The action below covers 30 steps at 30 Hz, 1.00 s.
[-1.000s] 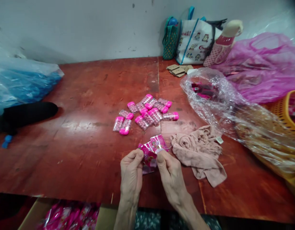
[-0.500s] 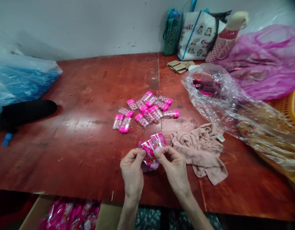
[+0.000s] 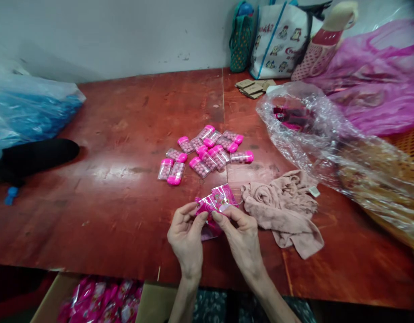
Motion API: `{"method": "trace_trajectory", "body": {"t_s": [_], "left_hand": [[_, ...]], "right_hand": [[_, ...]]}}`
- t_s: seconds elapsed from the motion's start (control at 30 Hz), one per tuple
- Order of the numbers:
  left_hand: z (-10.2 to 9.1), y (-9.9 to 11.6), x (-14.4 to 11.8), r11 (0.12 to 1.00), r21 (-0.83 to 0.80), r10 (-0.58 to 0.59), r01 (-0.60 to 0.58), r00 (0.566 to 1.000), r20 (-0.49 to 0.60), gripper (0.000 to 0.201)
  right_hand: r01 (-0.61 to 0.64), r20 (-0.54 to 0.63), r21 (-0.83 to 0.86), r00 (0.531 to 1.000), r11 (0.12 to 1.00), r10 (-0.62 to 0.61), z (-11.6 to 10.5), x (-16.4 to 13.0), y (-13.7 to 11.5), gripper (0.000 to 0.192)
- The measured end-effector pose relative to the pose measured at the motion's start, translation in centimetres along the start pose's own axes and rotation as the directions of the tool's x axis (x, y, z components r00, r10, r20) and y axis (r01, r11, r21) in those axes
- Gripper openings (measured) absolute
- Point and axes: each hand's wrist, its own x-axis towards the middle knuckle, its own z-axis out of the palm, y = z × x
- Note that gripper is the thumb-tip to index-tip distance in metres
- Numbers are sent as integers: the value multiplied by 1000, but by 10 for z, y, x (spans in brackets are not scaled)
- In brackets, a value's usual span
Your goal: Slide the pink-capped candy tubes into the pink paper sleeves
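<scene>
Since the earlier frames the left hand (image 3: 185, 237) and right hand (image 3: 242, 240) have drawn closer together over the near edge of the red surface (image 3: 109, 202), and the view has tipped down a little, so the bags at the back wall sit higher in frame. Both sets of fingers are pinched shut on the pink printed packet (image 3: 216, 204), held just above the surface between the beige cloth (image 3: 284, 211) and the cluster of pink-capped candy cases (image 3: 207, 154), which has not shifted. The packet's lower part is hidden behind the fingers, and its print is too small to read. The carton of pink packets (image 3: 99, 300) below is cut off by the frame edge.
</scene>
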Motion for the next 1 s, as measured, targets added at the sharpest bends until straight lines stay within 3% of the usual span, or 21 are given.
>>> {"method": "trace_trajectory", "body": {"t_s": [0.07,0.13,0.27,0.4,0.57,0.73,0.8,0.9,1.0], "left_hand": [[-1,2,0,995,73,63,-63,998,0,22],[-4,4,1,976,129,166,-173,984,62,14],[-15,6,6,894,212,332,-394,902,277,13],[-24,7,10,781,308,450,-543,832,325,21],[-24,5,13,713,363,544,-600,800,253,32],[-26,3,13,763,334,526,-553,832,175,28],[-28,2,11,777,321,524,-541,839,146,27],[-33,6,11,763,299,540,-572,820,190,26],[-36,15,16,689,282,573,-668,740,353,23]], "right_hand": [[58,4,-38,998,998,-58,-1,0,1,28],[106,24,-66,994,992,-105,-1,0,3,23],[215,104,-158,974,964,-201,-3,0,7,21],[247,155,-259,965,934,-212,0,0,9,29],[228,140,-279,971,933,-195,11,1,7,34],[74,87,-115,994,991,-64,16,3,1,12],[23,71,-64,997,998,-19,15,4,1,13],[147,56,-149,989,978,-140,13,3,3,21],[343,97,-301,939,890,-330,13,2,6,26]]}}
